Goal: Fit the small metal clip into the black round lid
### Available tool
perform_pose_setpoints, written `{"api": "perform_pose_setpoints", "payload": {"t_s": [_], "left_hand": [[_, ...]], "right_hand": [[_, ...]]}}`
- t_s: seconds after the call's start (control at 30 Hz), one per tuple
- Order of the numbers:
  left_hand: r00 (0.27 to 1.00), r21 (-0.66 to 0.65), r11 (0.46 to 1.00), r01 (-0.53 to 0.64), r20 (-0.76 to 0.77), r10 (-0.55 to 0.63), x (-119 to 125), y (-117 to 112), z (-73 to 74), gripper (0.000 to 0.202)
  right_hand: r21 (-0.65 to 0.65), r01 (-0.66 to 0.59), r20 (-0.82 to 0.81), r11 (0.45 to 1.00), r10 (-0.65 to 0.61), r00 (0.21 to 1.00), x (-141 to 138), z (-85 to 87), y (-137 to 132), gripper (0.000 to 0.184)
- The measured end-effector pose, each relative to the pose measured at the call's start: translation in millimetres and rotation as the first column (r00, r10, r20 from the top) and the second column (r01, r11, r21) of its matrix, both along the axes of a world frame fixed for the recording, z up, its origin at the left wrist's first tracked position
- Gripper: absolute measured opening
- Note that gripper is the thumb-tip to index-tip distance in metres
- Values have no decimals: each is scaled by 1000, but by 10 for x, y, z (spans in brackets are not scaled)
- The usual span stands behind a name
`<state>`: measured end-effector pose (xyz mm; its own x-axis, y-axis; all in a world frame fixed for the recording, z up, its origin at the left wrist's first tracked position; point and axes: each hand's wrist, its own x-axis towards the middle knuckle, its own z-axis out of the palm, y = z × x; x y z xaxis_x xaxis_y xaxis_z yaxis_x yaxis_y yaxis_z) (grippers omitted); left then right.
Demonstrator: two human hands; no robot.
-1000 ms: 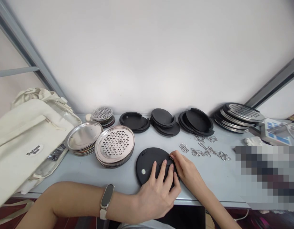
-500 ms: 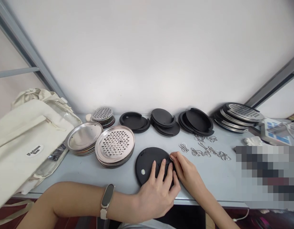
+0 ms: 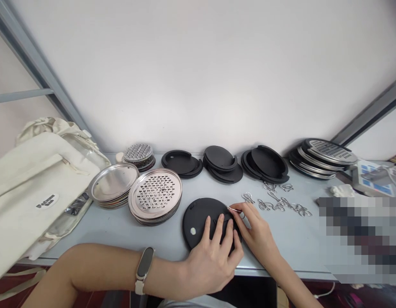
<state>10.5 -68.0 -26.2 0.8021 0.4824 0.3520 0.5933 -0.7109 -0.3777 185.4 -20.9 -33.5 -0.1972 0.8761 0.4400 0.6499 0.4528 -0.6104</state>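
Observation:
A round black plastic base (image 3: pixel 198 214) with a small pale oval spot lies on the table in front of me. My left hand (image 3: pixel 213 259) rests flat over its right part, fingers spread, covering much of it. At the base's upper right edge, my right hand (image 3: pixel 257 229) pinches a bent metal wire clip (image 3: pixel 234 209) between thumb and fingers. The clip's left tip meets the rim; whether it sits in a hole I cannot make out. More loose wire clips (image 3: pixel 278 204) lie scattered beyond my right hand.
Left of the base stand stacks of round metal grater plates (image 3: pixel 154 192) and plain metal discs (image 3: pixel 114 182). Black plastic holders (image 3: pixel 220 158) line the wall. Black-rimmed graters (image 3: pixel 326 156) are stacked at the far right. A cream bag (image 3: pixel 31 175) leans at left.
My right hand has shifted slightly right and turned, so the wire clip shows more between its fingers. My left hand stays on the black base.

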Motion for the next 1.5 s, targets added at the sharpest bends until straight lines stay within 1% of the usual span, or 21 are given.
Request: {"api": "perform_pose_setpoints", "payload": {"t_s": [0.1,0.17,0.43,0.57,0.67,1.03,1.27,1.5], "left_hand": [[1000,-6,1000,0,-5,0,4,0,0,52],[1000,-7,1000,2,-10,-2,2,0,0,53],[1000,8,1000,-4,-18,4,-6,4,7,52],[1000,13,1000,-4,-7,4,2,2,3,51],[1000,12,1000,-7,0,7,4,-1,1,50],[1000,5,1000,7,-17,-7,-2,8,0,52],[1000,19,1000,19,-25,-18,-13,11,13,50],[999,9,1000,15,-33,-15,-15,17,38,50]], "right_hand": [[41,-38,9,998,38,999,4,31,-1,15],[47,-48,6,998,47,999,11,36,2,16],[-15,-35,42,999,36,998,16,23,10,17],[30,7,140,1000,-11,990,30,-12,32,17],[46,4,201,999,-13,979,47,-33,41,21],[-69,-53,204,996,67,977,51,-15,108,27],[-79,-73,212,994,88,973,44,18,141,27],[-142,-89,214,986,119,970,67,-1,118,28]]}}
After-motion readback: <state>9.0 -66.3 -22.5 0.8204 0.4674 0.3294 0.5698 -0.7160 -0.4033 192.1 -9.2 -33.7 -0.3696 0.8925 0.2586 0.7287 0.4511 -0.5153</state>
